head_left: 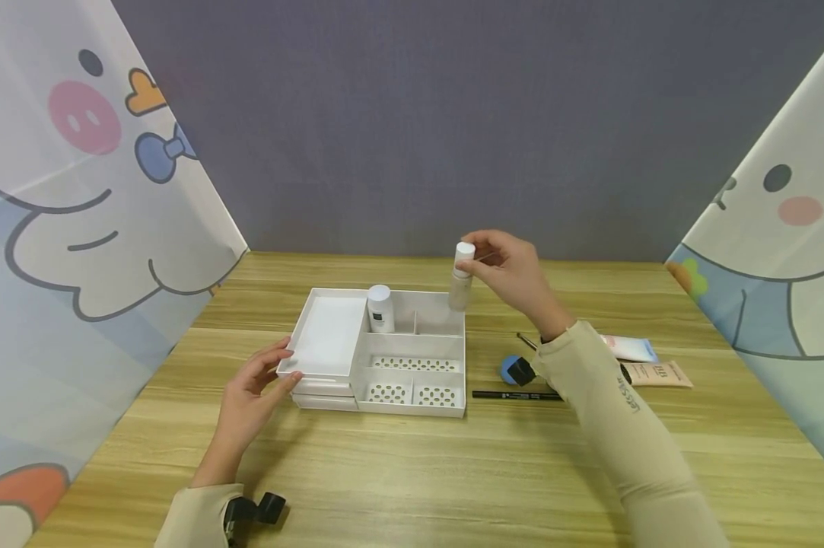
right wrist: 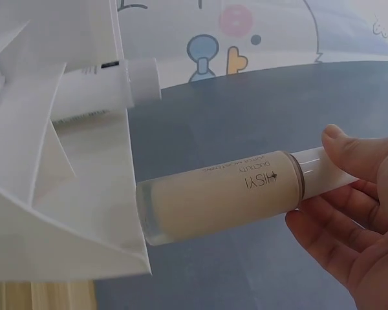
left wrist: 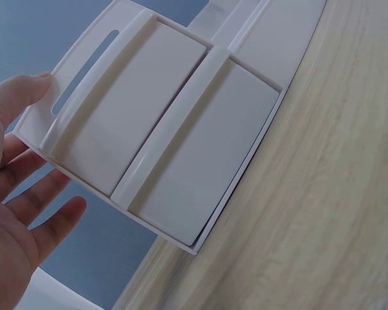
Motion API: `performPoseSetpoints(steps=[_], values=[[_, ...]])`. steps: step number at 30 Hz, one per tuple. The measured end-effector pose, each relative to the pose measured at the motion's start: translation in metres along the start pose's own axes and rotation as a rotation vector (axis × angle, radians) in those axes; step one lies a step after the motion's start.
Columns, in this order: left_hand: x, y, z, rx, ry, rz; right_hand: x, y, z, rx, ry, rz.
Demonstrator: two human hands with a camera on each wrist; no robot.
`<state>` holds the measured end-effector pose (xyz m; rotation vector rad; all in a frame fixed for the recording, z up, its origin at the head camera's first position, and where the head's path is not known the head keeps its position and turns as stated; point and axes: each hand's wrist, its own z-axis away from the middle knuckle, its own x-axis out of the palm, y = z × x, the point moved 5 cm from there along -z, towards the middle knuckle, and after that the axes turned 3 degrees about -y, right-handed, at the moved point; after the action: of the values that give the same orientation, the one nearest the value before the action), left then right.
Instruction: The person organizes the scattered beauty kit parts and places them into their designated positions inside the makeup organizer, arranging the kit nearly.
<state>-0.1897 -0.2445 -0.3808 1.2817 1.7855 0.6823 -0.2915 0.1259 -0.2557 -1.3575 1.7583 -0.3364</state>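
My right hand (head_left: 514, 270) pinches the white cap of a beige foundation bottle (right wrist: 223, 197) between thumb and fingers. The bottle hangs upright at the back right corner of a white organizer box (head_left: 412, 344), its base near the rim. A white bottle (head_left: 381, 310) stands in the organizer's back left compartment. With thumb and fingers my left hand (head_left: 250, 388) grips the organizer's left side near the front corner. Two drawers (left wrist: 136, 103) are closed below the organizer's flat top in the left wrist view. How firmly the lower left fingers touch the box cannot be told.
Right of the organizer lie a black pencil (head_left: 514, 395), a blue round item (head_left: 510, 370), a thin dark stick (head_left: 526, 340), a white-and-blue tube (head_left: 631, 348) and a beige tube (head_left: 658, 374). My right sleeve partly covers them. A grey panel (head_left: 412, 137) stands behind the wooden table (head_left: 384, 479).
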Motion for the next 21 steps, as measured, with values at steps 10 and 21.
performPoseSetpoints(steps=[10, 21], values=[[0.0, -0.001, 0.0, 0.0, 0.0, 0.01, 0.023, -0.005, -0.004, 0.03, -0.038, -0.036], [0.0, -0.001, 0.0, 0.015, 0.001, 0.021, 0.045, -0.005, -0.006, 0.025, -0.039, -0.091]])
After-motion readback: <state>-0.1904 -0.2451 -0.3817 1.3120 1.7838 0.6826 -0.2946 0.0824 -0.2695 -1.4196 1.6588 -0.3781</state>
